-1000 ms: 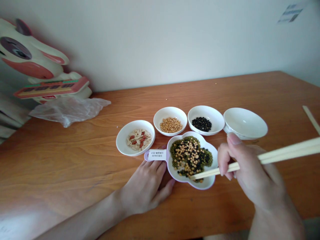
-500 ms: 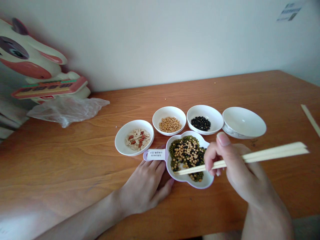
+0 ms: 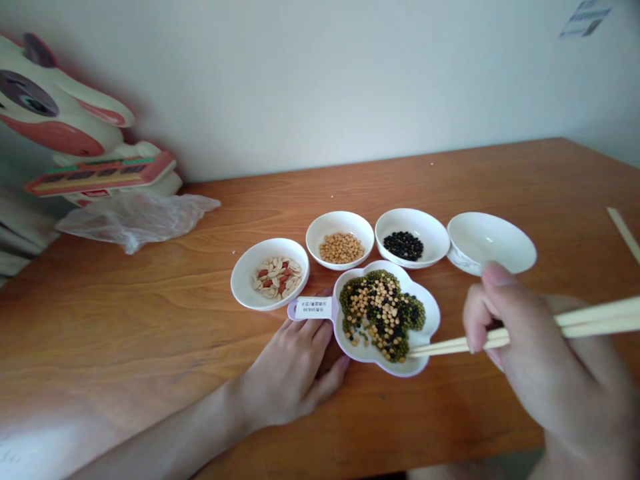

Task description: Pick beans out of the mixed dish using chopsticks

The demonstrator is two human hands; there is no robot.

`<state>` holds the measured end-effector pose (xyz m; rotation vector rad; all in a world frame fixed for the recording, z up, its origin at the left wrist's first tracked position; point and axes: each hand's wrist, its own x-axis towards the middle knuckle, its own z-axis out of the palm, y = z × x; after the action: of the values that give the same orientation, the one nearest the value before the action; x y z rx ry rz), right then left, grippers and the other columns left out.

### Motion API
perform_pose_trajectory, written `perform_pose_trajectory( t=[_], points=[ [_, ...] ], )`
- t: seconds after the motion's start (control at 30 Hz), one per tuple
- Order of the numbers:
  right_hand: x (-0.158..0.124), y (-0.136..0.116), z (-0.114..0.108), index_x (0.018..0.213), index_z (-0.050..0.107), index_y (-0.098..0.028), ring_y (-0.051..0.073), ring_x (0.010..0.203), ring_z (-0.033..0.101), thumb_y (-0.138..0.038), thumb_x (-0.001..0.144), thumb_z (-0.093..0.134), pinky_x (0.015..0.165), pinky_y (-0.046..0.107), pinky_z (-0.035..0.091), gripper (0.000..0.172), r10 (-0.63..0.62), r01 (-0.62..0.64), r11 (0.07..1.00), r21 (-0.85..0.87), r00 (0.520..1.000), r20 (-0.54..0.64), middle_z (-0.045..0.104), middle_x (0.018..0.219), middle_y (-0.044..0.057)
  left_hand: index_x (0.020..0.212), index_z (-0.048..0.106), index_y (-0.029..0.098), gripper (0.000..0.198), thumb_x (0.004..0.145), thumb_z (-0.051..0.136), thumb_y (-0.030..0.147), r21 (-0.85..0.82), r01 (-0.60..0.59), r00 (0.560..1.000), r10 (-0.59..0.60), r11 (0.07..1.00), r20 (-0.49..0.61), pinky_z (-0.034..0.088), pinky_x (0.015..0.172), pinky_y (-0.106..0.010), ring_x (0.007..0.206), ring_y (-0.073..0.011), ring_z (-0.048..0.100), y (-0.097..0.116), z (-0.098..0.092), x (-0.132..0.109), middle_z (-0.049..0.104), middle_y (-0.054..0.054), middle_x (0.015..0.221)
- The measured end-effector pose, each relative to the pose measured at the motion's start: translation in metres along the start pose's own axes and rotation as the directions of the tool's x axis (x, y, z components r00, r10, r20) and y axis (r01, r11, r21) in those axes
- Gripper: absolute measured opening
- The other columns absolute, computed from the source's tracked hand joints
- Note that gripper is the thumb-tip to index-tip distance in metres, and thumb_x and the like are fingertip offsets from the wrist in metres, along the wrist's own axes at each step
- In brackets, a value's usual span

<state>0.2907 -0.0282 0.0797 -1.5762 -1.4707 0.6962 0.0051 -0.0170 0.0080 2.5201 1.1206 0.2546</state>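
My right hand [image 3: 545,360] grips a pair of pale wooden chopsticks [image 3: 530,333], held close together. Their tips touch the lower right part of a white, purple-rimmed flower-shaped dish [image 3: 427,320]. Mixed green, black and yellow beans [image 3: 383,310] fill much of that dish. At its labelled handle [image 3: 313,309], my left hand [image 3: 295,373] steadies the dish, fingers partly hidden under the handle and thumb near the rim. Behind the dish stand a bowl of yellow beans [image 3: 341,248] and a bowl of black beans [image 3: 403,246]. A bowl of peanuts [image 3: 277,279] is by the handle.
A tilted white bowl [image 3: 490,240] with nothing visible inside stands at the right of the row. Another pale stick [image 3: 624,233] lies at the far right. A cow-shaped toy [image 3: 95,127] and a crumpled plastic bag [image 3: 135,223] occupy the left back, against the wall.
My right hand and the chopsticks have moved right, their tips sliding from the dish's lower left to its lower right. My left hand keeps its place at the handle.
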Motion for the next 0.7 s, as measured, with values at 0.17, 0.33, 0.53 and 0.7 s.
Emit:
perform_pose_trajectory(
  t=[0.17,0.33,0.53,0.7],
  points=[
    [0.011,0.014,0.021,0.061,0.063,-0.023,0.014,0.052,0.052,-0.07,0.109,0.035,0.054,0.031,0.039,0.073,0.069,-0.078,0.99,0.116,0.994,0.084,0.06,0.054,0.001,0.116,0.063,0.017,0.023,0.107,0.055,0.037,0.011,-0.001,1.0,0.001,1.0,0.006,0.058,0.098,-0.054,0.106,-0.0336,0.068,-0.001,0.001,0.0,0.071,-0.014,0.117],
    [0.015,0.01,0.018,0.054,0.063,-0.023,0.014,0.05,0.05,-0.067,0.109,0.039,0.052,0.031,0.037,0.074,0.048,-0.045,0.964,0.262,0.999,-0.005,0.057,0.05,0.002,0.113,0.063,0.019,0.02,0.106,0.057,0.036,0.014,-0.002,1.0,0.002,1.0,-0.001,0.059,0.097,-0.053,0.105,-0.0331,0.069,-0.001,0.002,0.0,0.071,-0.014,0.115],
    [0.011,0.009,0.02,0.058,0.065,-0.023,0.013,0.051,0.054,-0.066,0.11,0.039,0.051,0.028,0.041,0.072,0.034,-0.094,0.956,0.277,0.976,0.215,0.059,0.052,0.001,0.116,0.063,0.018,0.022,0.106,0.055,0.037,-0.001,0.015,1.0,-0.015,1.0,0.021,0.059,0.098,-0.054,0.106,-0.0334,0.069,0.0,0.001,0.0,0.071,-0.014,0.117],
    [0.015,0.016,0.027,0.062,0.064,-0.022,0.011,0.054,0.055,-0.066,0.111,0.04,0.055,0.026,0.042,0.07,0.021,-0.038,0.982,0.187,0.996,0.088,0.061,0.054,0.0,0.117,0.063,0.017,0.023,0.107,0.055,0.036,-0.01,0.018,1.0,-0.018,1.0,0.023,0.059,0.098,-0.055,0.107,-0.0339,0.068,0.001,0.001,0.001,0.071,-0.015,0.118]
  ],
)
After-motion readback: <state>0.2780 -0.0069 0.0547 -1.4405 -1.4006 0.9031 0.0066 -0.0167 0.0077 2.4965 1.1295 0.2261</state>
